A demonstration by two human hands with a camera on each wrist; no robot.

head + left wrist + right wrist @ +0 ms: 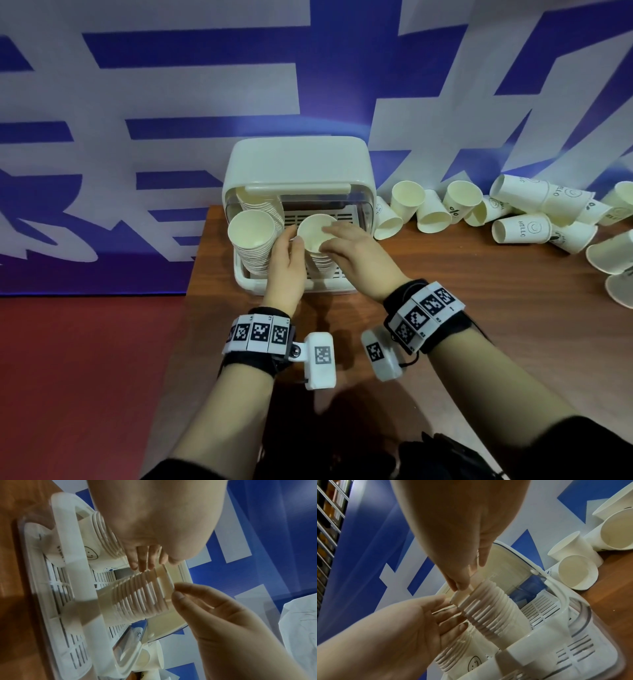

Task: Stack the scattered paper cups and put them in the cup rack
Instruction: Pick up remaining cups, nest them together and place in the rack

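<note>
Paper cup stack (313,234), ribbed round rims

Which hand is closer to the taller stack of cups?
Left. The left hand lies right beside the taller stack; the right hand is beyond the shorter stack, on its far side.

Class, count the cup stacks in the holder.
3. A tall stack at the front left, a back stack under the lid, a short stack to their right, between the left hand and right hand. The lid may hide more.

Black wristbands (255,356), checkered marker tiles (428,305); white wrist cameras (320,359); dark sleeves (548,452).
</note>
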